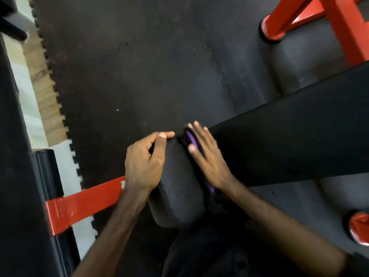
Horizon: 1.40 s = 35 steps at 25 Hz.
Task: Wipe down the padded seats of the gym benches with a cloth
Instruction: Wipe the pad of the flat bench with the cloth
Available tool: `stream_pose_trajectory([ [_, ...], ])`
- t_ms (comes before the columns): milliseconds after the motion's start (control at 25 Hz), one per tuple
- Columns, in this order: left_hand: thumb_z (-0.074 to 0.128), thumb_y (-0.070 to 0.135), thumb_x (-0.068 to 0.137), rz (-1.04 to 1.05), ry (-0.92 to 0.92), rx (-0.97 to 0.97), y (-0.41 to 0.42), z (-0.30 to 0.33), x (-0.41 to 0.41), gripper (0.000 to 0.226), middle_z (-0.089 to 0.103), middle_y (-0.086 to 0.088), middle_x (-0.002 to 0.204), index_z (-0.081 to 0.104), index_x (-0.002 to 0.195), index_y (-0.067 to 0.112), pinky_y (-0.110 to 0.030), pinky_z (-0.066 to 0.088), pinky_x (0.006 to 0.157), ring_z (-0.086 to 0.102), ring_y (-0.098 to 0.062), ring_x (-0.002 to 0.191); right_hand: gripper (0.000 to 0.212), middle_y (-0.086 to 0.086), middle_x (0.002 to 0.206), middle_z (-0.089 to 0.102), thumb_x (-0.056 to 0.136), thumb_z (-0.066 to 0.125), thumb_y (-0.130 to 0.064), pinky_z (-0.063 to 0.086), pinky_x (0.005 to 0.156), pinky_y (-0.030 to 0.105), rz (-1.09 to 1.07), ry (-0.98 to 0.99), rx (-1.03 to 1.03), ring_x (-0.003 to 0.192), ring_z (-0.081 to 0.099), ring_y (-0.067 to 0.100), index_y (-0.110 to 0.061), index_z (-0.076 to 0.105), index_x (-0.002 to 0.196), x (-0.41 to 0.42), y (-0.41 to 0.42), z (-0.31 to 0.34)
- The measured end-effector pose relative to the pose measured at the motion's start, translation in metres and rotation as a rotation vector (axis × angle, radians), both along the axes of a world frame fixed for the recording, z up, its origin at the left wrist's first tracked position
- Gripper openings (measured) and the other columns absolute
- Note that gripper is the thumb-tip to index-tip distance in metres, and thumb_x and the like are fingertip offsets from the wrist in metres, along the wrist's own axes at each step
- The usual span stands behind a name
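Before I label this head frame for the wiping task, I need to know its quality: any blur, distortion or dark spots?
Head view: wide-angle bending curves the long black pad; light is dim, so the purple cloth under the right hand barely stands out; the left hand on the small seat pad is sharp; frame edges look smeared.

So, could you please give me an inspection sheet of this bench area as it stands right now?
Surface: small black seat pad and long black back pad, with a gap between them.
Job's things: purple cloth pressed into that gap.
Clutter: nothing seen.
Grippers: left hand grips the seat pad's far left edge; right hand lies flat, fingers spread, on the cloth.
Cables: nothing seen.
Surroundings: dark interlocking floor mat, red bench frame at top right, red bar at left, another black pad at the left edge.
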<state>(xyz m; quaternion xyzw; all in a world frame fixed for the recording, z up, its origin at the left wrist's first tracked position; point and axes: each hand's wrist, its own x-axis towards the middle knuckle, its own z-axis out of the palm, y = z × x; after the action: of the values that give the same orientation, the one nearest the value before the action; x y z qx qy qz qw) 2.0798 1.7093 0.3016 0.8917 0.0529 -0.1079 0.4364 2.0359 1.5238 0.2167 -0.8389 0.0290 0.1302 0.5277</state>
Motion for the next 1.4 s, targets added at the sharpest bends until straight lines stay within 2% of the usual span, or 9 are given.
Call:
stream_pose_trajectory([
  [80,0.051,0.031,0.11,0.0,-0.006,0.011,0.0,0.001,0.0,0.033,0.079,0.022,0.114,0.083,0.115,0.026,-0.043,0.056,0.105,0.071,0.0,0.115,0.05,-0.031,0.167,0.01,0.115,0.041,-0.039,0.009,0.134,0.043,-0.053,0.078,0.089,0.154,-0.002,-0.018,-0.043,0.02,0.161,0.014,0.003,-0.003],
  [320,0.051,0.033,0.11,0.025,0.021,-0.014,-0.001,0.0,0.0,0.033,0.078,0.022,0.115,0.082,0.116,0.028,-0.043,0.057,0.104,0.071,0.0,0.116,0.064,-0.015,0.178,0.003,0.109,0.037,-0.055,0.012,0.132,0.046,0.062,0.011,-0.02,0.165,0.0,0.013,-0.039,0.014,0.167,-0.054,-0.006,-0.002],
  [480,0.051,0.03,0.11,0.015,-0.004,-0.021,0.001,-0.004,0.0,0.033,0.079,0.021,0.113,0.083,0.115,0.024,-0.039,0.058,0.103,0.072,0.001,0.114,0.058,-0.009,0.175,0.021,0.113,0.044,-0.045,0.019,0.132,0.046,-0.031,0.067,0.061,0.161,0.015,0.004,-0.031,0.03,0.167,0.021,-0.001,-0.022],
  [680,0.05,0.035,0.109,0.019,0.004,-0.027,-0.002,-0.001,0.0,0.034,0.079,0.023,0.111,0.083,0.114,0.028,-0.04,0.059,0.098,0.072,0.003,0.11,0.062,-0.02,0.175,0.012,0.11,0.045,-0.051,0.018,0.132,0.039,-0.066,0.101,0.085,0.161,0.015,0.002,-0.044,0.021,0.167,-0.035,-0.006,-0.012],
  [760,0.05,0.037,0.109,0.025,-0.001,-0.013,-0.001,0.001,-0.001,0.034,0.079,0.024,0.109,0.083,0.114,0.03,-0.041,0.06,0.094,0.073,0.002,0.106,0.058,-0.018,0.172,0.024,0.109,0.046,-0.053,0.023,0.132,0.044,-0.114,0.152,0.139,0.158,0.025,0.001,-0.048,0.027,0.164,-0.017,-0.003,-0.019],
  [880,0.049,0.042,0.109,0.025,-0.012,-0.006,0.001,-0.003,0.0,0.035,0.08,0.022,0.102,0.082,0.115,0.033,-0.044,0.06,0.089,0.075,-0.004,0.098,0.054,-0.01,0.162,0.045,0.111,0.048,-0.046,0.03,0.129,0.047,-0.2,0.187,0.143,0.152,0.037,0.002,-0.028,0.042,0.162,0.027,0.001,-0.022],
  [1120,0.044,0.047,0.108,0.001,-0.009,0.026,0.0,-0.002,-0.001,0.039,0.077,0.023,0.121,0.077,0.127,0.037,-0.042,0.058,0.102,0.071,-0.002,0.118,0.056,-0.012,0.176,0.021,0.112,0.046,-0.033,0.016,0.132,0.05,-0.053,-0.024,-0.007,0.164,0.01,0.012,-0.027,0.034,0.166,-0.038,0.015,0.023],
  [1280,0.044,0.045,0.109,-0.028,0.014,0.051,-0.002,0.0,0.0,0.041,0.069,0.024,0.138,0.07,0.139,0.037,-0.038,0.052,0.112,0.06,0.005,0.133,0.051,-0.025,0.171,0.027,0.112,0.036,-0.053,0.018,0.13,0.055,-0.038,0.099,-0.033,0.162,0.012,0.007,-0.043,0.037,0.162,0.031,0.014,0.014],
  [1400,0.041,0.045,0.111,-0.019,-0.006,0.011,-0.001,0.004,-0.001,0.043,0.067,0.021,0.143,0.067,0.144,0.034,-0.038,0.05,0.115,0.057,0.005,0.136,0.05,-0.02,0.17,0.031,0.112,0.043,-0.04,0.015,0.131,0.047,0.035,-0.026,0.018,0.163,0.012,0.007,-0.038,0.038,0.162,0.007,0.025,0.04],
])
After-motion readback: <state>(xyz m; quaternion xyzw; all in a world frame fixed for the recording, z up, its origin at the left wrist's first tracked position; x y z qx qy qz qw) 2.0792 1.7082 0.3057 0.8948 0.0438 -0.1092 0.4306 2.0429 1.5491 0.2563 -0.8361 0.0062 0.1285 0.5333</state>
